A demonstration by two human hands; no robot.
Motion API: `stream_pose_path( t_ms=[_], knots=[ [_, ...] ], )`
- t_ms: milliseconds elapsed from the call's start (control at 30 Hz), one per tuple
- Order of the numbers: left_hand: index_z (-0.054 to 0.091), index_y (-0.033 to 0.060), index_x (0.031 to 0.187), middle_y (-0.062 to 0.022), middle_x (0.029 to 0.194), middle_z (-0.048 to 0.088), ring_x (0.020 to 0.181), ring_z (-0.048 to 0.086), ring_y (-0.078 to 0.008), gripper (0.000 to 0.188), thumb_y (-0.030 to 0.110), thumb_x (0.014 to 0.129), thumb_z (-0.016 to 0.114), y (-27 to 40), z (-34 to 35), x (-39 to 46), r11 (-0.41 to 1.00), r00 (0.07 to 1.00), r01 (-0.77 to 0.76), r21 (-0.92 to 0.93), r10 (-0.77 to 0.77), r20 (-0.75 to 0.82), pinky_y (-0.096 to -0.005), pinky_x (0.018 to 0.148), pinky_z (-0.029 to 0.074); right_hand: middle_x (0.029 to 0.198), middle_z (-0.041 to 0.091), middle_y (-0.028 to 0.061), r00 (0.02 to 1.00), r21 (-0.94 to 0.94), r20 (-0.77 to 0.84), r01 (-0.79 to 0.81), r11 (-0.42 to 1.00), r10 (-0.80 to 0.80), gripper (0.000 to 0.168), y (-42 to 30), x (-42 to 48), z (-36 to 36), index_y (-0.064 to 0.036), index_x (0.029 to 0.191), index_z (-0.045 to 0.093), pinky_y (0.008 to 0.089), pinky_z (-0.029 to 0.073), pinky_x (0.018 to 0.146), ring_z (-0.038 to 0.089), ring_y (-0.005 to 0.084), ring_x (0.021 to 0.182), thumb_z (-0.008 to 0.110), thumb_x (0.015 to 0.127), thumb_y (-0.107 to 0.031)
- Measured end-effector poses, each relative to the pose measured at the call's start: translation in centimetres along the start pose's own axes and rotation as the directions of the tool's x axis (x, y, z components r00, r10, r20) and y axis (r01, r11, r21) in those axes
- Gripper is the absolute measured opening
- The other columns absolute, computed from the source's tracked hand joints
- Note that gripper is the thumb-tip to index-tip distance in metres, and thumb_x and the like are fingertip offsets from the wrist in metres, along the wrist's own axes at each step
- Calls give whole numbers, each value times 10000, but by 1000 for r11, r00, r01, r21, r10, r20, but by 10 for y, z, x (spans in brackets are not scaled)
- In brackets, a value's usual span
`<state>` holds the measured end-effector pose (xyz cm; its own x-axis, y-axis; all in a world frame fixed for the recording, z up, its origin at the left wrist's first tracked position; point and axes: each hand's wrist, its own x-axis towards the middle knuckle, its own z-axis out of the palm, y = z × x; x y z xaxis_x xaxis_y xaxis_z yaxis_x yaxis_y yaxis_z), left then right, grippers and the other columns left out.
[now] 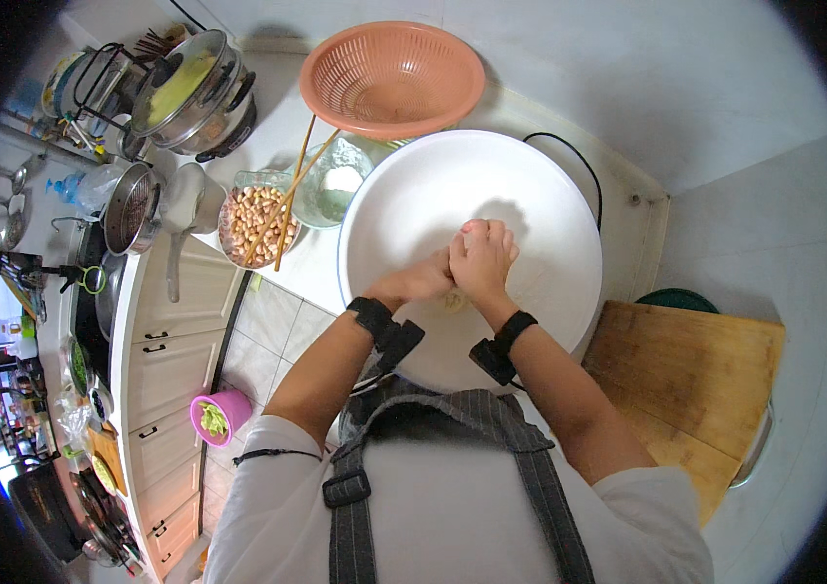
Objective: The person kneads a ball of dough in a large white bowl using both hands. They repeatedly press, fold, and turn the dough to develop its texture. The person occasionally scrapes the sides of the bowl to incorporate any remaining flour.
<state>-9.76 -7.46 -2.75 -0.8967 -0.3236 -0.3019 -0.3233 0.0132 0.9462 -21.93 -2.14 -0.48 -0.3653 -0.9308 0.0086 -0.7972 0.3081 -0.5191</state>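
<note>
Both hands meet inside a large white basin (399, 190) on the counter. My right hand (482, 255) is curled, knuckles up, and presses against my left hand (424, 277), which reaches in from the side. The fingers of my left hand are mostly hidden behind the right. Just below the joined hands, a small pale, dough-like bit (455, 300) shows on the basin's floor. Whether anything is held between the palms is hidden. Black bands with small box-shaped devices are strapped around both wrists.
Behind the basin stands an orange plastic colander (399, 73). To its left are a glass bowl of white powder (333, 190) and a bowl of peanuts (256, 219), with chopsticks (296, 182) across it. A wooden board (683, 379) leans at right; a pink bin (227, 412) stands on the floor.
</note>
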Motion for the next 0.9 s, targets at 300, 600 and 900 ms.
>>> stream_pose_path(
  t_ms=[300,600,900],
  knots=[
    [416,-136,1231,-220,1134,489,997,504,-326,528,154,818,571,-18,46,4,358,992,103,928,26,-120,-388,827,487,1110,554,158,949,158,-138,303,940,-283,229,62,-16,41,-58,1070,584,469,345,921,478,342,1034,461,913,-171],
    [373,-147,1272,-219,1045,496,917,502,-317,529,100,828,520,-24,41,32,756,841,501,421,-310,-444,-390,814,493,938,546,96,935,-30,-16,353,935,-353,122,65,16,40,-105,938,575,447,373,804,493,308,915,507,898,-198],
    [404,-141,1163,-316,1090,503,970,517,-424,419,47,820,556,-52,28,45,829,853,287,480,6,-522,-450,869,458,876,581,87,899,-193,39,435,879,-436,149,63,45,41,-102,884,584,444,427,733,546,309,841,526,894,-239]
  ],
)
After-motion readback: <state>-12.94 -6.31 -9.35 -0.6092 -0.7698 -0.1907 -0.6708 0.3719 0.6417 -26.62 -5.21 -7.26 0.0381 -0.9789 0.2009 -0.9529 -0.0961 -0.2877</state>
